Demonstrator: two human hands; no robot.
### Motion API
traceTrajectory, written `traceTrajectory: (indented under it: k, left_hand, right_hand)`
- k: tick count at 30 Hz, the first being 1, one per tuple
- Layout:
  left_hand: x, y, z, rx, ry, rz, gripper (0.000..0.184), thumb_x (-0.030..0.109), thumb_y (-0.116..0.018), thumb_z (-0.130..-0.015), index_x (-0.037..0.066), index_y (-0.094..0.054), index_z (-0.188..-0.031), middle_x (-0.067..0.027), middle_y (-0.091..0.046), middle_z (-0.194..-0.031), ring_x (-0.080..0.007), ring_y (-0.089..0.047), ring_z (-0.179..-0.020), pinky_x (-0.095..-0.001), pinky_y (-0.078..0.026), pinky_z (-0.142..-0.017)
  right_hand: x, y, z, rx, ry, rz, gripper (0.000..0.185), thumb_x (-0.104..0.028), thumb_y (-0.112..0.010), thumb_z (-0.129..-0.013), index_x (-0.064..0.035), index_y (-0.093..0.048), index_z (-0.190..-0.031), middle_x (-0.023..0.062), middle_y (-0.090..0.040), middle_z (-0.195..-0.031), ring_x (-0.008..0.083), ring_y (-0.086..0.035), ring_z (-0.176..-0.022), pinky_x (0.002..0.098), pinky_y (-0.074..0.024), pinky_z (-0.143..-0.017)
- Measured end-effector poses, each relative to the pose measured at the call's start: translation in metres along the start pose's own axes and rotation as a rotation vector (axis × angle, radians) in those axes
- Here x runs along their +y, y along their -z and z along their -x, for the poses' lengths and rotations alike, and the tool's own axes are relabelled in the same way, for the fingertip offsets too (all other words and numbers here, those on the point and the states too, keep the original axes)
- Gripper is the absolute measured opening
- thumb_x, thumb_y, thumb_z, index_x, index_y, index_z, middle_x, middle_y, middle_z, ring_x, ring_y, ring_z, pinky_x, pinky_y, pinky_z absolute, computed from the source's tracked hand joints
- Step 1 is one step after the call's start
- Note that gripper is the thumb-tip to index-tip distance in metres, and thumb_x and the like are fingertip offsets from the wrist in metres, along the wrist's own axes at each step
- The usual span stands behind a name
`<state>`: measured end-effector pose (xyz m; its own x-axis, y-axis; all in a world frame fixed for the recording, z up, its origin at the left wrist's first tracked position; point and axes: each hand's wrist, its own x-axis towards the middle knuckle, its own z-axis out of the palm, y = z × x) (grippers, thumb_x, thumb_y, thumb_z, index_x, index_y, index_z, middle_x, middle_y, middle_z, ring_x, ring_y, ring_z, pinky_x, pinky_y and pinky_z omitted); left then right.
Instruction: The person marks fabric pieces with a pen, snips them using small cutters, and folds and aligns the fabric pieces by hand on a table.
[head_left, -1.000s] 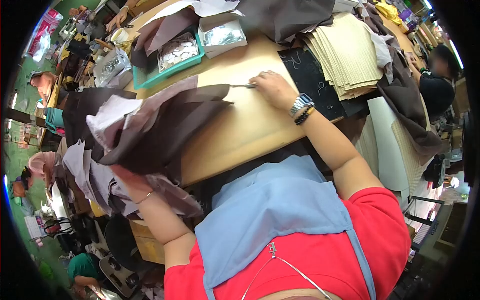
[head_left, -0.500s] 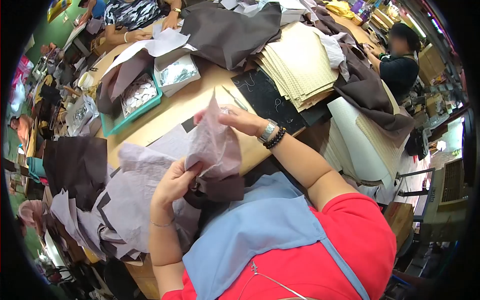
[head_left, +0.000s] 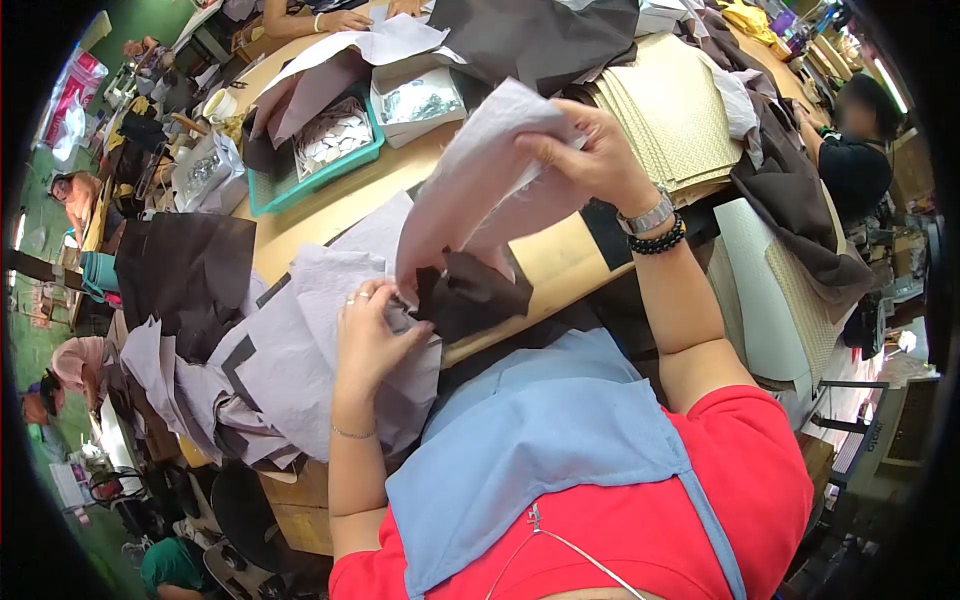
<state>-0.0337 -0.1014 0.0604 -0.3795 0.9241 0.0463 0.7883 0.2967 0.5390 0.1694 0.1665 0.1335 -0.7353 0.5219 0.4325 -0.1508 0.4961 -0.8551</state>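
Note:
My right hand (head_left: pixel 592 160) is raised over the table, thumb and fingers closed on the upper end of a pale mauve fabric piece (head_left: pixel 455 185). The cloth hangs in a loop, with a dark brown section (head_left: pixel 475 292) at its lower end. By that lower end is my left hand (head_left: pixel 372 328), thumb and fingers apart, fingertips close to the cloth's edge; whether they touch it I cannot tell. Under and beside my left hand lies a loose heap of mauve fabric pieces (head_left: pixel 265 360) with dark patches.
A teal tray (head_left: pixel 318 180) of small white pieces and a white box (head_left: pixel 422 108) of shiny parts stand at the back. Gold textured sheets (head_left: pixel 668 115) are stacked at right. Dark brown fabric (head_left: pixel 185 280) lies at left. A co-worker (head_left: pixel 858 150) sits at the far right.
My right hand has lifted the mauve fabric up and to the right, opening it into a loop. My left hand's fingers have spread from their grip on it. The view has shifted.

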Motion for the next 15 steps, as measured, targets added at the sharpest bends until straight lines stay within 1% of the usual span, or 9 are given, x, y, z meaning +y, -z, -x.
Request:
traceTrajectory:
  k: [3,4,7,8,10,11,12,14,15]
  left_hand:
    - [-0.032,-0.013,0.014,0.148,-0.081,-0.05,0.04,0.025,-0.081,-0.068,0.009,-0.067,-0.102,-0.0096,-0.059,-0.125,-0.0309,-0.055,-0.114,-0.0444,-0.04,-0.096]
    - [-0.041,-0.015,0.016,0.194,-0.172,-0.086,0.033,0.024,-0.076,-0.078,0.007,-0.065,-0.104,-0.0133,-0.062,-0.119,-0.0287,-0.058,-0.108,-0.0408,-0.042,-0.093]
    - [-0.053,-0.011,0.031,0.129,0.244,0.455,0.022,0.021,-0.067,-0.089,0.003,-0.063,-0.103,-0.0146,-0.065,-0.1,-0.0236,-0.059,-0.092,-0.0352,-0.045,-0.083]
    - [-0.043,0.003,0.033,0.266,0.104,0.349,0.018,0.019,-0.058,-0.097,0.002,-0.06,-0.102,-0.0132,-0.06,-0.08,-0.0201,-0.055,-0.076,-0.0327,-0.045,-0.07]
    - [-0.039,0.043,0.043,0.386,0.193,0.108,0.019,0.021,-0.058,-0.099,0.002,-0.061,-0.101,-0.0074,-0.057,-0.073,-0.0151,-0.05,-0.068,-0.0314,-0.044,-0.064]
    - [-0.039,0.075,0.049,0.324,0.297,0.11,0.021,0.023,-0.062,-0.097,0.002,-0.064,-0.099,-0.004,-0.058,-0.072,-0.0102,-0.049,-0.067,-0.0288,-0.042,-0.06]
    - [-0.056,0.096,0.058,0.373,0.214,0.285,0.021,0.022,-0.067,-0.094,0.001,-0.066,-0.096,-0.0004,-0.058,-0.071,-0.0066,-0.049,-0.067,-0.0264,-0.04,-0.058]
    - [-0.03,0.161,0.07,0.264,0.29,0.105,0.021,0.02,-0.074,-0.088,0.0,-0.067,-0.088,0.0021,-0.058,-0.072,-0.0053,-0.048,-0.069,-0.0264,-0.04,-0.058]
    - [0.006,0.185,0.065,0.214,0.376,-0.047,0.023,0.021,-0.078,-0.082,0.001,-0.067,-0.082,-0.002,-0.062,-0.071,-0.0107,-0.053,-0.066,-0.0301,-0.042,-0.061]
  right_hand:
    - [0.01,0.01,-0.003,0.076,-0.012,-0.059,0.027,-0.012,-0.072,-0.091,-0.0002,-0.066,-0.114,0.0008,-0.07,-0.102,0.0056,-0.062,-0.091,0.0233,-0.0507,-0.081]
    - [0.011,0.01,-0.003,0.098,-0.022,-0.065,0.027,-0.012,-0.072,-0.091,-0.0003,-0.066,-0.115,0.0008,-0.07,-0.103,0.0058,-0.062,-0.091,0.0235,-0.0507,-0.081]
    - [0.022,0.003,0.0,0.154,-0.06,-0.153,0.028,-0.014,-0.07,-0.093,0.0002,-0.065,-0.116,0.0012,-0.07,-0.102,0.0054,-0.063,-0.088,0.022,-0.0521,-0.077]
    - [0.023,-0.005,0.001,0.172,-0.096,-0.232,0.028,-0.014,-0.07,-0.093,0.0003,-0.065,-0.117,0.0013,-0.07,-0.102,0.005,-0.063,-0.088,0.0214,-0.0524,-0.075]
    - [0.033,-0.022,0.006,0.179,-0.171,-0.379,0.029,-0.017,-0.069,-0.094,0.0005,-0.065,-0.116,0.002,-0.07,-0.101,0.0042,-0.063,-0.084,0.0194,-0.0528,-0.069]
    - [0.032,-0.031,0.009,0.163,-0.244,-0.396,0.029,-0.019,-0.07,-0.093,-0.0006,-0.065,-0.115,0.0026,-0.07,-0.101,0.0058,-0.064,-0.086,0.0219,-0.0532,-0.073]
    - [0.036,-0.042,0.013,0.136,-0.264,-0.419,0.03,-0.02,-0.07,-0.093,-0.0007,-0.065,-0.115,0.003,-0.07,-0.102,0.0068,-0.064,-0.088,0.0234,-0.0531,-0.076]
    - [0.047,-0.067,0.022,0.073,-0.338,-0.485,0.031,-0.021,-0.071,-0.092,-0.0004,-0.065,-0.114,0.0039,-0.07,-0.103,0.0077,-0.063,-0.091,0.0259,-0.0528,-0.08]
    - [0.052,-0.081,0.027,0.038,-0.39,-0.532,0.031,-0.021,-0.072,-0.092,-0.0001,-0.065,-0.113,0.0042,-0.07,-0.104,0.0078,-0.063,-0.092,0.027,-0.0525,-0.082]
